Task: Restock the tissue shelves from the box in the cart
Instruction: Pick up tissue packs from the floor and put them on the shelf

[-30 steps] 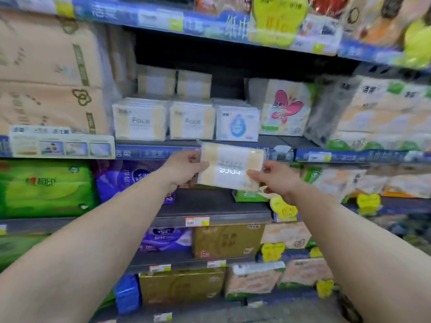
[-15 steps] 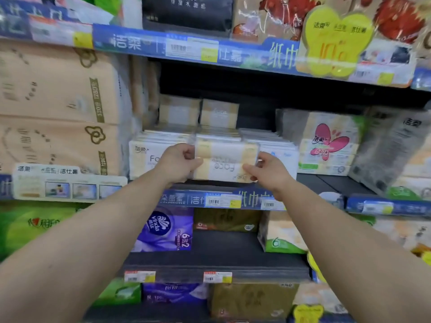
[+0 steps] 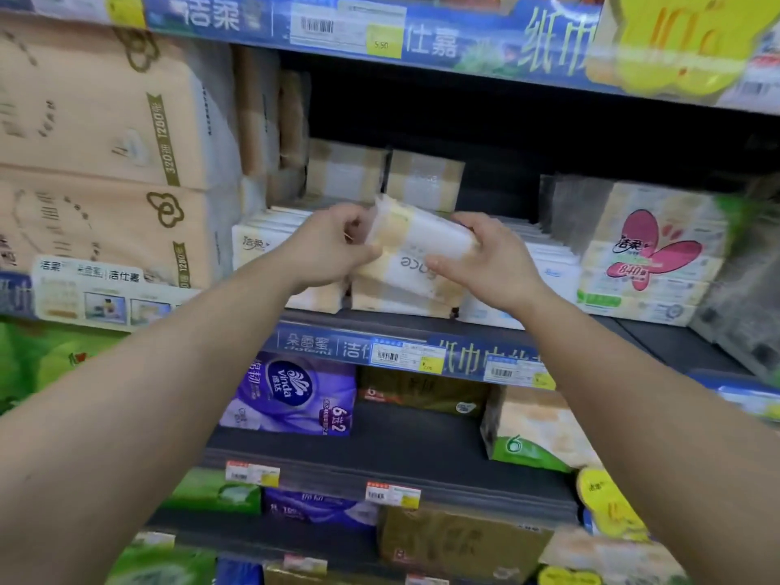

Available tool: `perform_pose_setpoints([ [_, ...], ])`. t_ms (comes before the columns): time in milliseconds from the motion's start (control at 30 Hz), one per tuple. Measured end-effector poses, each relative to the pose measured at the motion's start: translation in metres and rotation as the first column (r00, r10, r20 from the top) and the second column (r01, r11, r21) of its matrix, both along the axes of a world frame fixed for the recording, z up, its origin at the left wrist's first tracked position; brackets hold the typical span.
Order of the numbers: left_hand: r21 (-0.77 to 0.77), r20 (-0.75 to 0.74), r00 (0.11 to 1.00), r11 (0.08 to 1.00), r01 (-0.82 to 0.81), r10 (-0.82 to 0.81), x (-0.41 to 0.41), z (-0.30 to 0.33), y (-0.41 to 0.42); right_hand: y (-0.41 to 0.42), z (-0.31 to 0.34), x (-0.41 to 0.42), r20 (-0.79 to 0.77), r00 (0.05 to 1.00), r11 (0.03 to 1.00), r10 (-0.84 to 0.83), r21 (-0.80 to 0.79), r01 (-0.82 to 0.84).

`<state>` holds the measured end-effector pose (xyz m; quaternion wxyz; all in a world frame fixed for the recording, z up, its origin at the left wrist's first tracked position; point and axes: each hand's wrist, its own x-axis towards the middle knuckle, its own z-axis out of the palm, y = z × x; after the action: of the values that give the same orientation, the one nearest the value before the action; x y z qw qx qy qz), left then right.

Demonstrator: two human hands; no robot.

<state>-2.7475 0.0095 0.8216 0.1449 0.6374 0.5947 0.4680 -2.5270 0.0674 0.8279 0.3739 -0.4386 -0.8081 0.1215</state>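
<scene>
1. Tissue pack point(image 3: 415, 247) is lying with its long axis running left-right, left end tipped higher and toward the shelf back, right end lower; the printed "Face" is reading upside down on the side facing the camera.
2. Pack is being held at the front of the middle shelf point(image 3: 658, 335), right above the front stack of same packs point(image 3: 396, 295) and touching or nearly touching it, cannot tell which.
3. Left hand point(image 3: 333, 251) is gripping the left end, fingers curled round it; right hand point(image 3: 485, 259) is holding the right end, thumb lying along the front face, other fingers wrapping over the top.
4. Pack is looking soft and plastic-wrapped, white middle band, pale yellow-tan bands at both ends.
5. More tan-banded packs point(image 3: 424, 181) are sitting further back; white flat packs point(image 3: 548, 268) are sitting just right of the stack, flower-print pack point(image 3: 650, 251) beyond them.
6. Big beige bundles point(image 3: 101, 162) are filling the left side; purple Vinda pack point(image 3: 291, 394) is sitting on the shelf below.
7. Both forearms are covering part of the lower shelves.
</scene>
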Motion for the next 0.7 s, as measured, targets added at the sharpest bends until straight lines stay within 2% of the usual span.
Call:
perform_pose_setpoints([
  [67, 0.041, 0.016, 1.0, 0.999, -0.011, 0.01, 0.002, 0.016, 0.003, 0.0, 0.005, -0.002, 0.188, 0.975, 0.987, -0.118, 0.126, 0.096],
  [167, 0.072, 0.018, 0.999, 0.997, 0.026, -0.027, 0.011, 0.038, 0.004, 0.005, 0.006, 0.003, 0.244, 0.95, 0.976, -0.193, 0.149, 0.16],
  [233, 0.053, -0.112, 0.993, 0.997, 0.055, -0.049, 0.019, 0.049, 0.004, 0.007, 0.002, 0.002, 0.136, 0.988, 0.995, -0.075, 0.08, 0.065],
  [267, 0.024, -0.257, 0.965, 0.998, 0.055, -0.047, 0.023, 0.054, 0.002, 0.007, 0.001, 0.0, 0.015, 0.999, 0.999, 0.03, 0.016, -0.031],
  [333, -0.034, -0.535, 0.844, 0.999, 0.036, -0.049, 0.034, 0.06, -0.001, 0.004, 0.001, -0.009, -0.21, 0.958, 0.974, 0.194, -0.072, -0.213],
  [400, -0.028, -0.632, 0.774, 0.999, 0.033, -0.043, 0.042, 0.061, 0.0, 0.0, 0.003, -0.016, -0.204, 0.952, 0.966, 0.229, -0.074, -0.248],
  [467, 0.056, -0.601, 0.799, 0.998, 0.02, 0.018, 0.047, 0.055, 0.001, 0.0, 0.004, -0.019, -0.183, 0.968, 0.981, 0.17, -0.06, -0.184],
  [533, 0.167, -0.482, 0.866, 0.984, -0.062, 0.136, 0.045, 0.041, -0.001, 0.003, -0.002, -0.015, -0.373, 0.921, 0.972, 0.115, -0.147, -0.181],
  [600, 0.224, -0.307, 0.913, 0.953, -0.206, 0.269, 0.034, 0.023, -0.003, 0.005, -0.012, -0.007, -0.597, 0.8, 0.92, 0.055, -0.282, -0.273],
  [633, 0.212, -0.261, 0.909, 0.938, -0.273, 0.324, 0.027, 0.012, -0.003, 0.006, -0.02, -0.002, -0.618, 0.786, 0.898, 0.028, -0.33, -0.292],
  [667, 0.189, -0.266, 0.892, 0.927, -0.324, 0.366, 0.021, 0.001, -0.004, 0.008, -0.028, 0.004, -0.553, 0.833, 0.9, 0.016, -0.355, -0.254],
  [700, 0.167, -0.299, 0.87, 0.919, -0.356, 0.392, 0.016, -0.01, -0.004, 0.011, -0.036, 0.008, -0.374, 0.927, 0.921, 0.019, -0.354, -0.162],
])
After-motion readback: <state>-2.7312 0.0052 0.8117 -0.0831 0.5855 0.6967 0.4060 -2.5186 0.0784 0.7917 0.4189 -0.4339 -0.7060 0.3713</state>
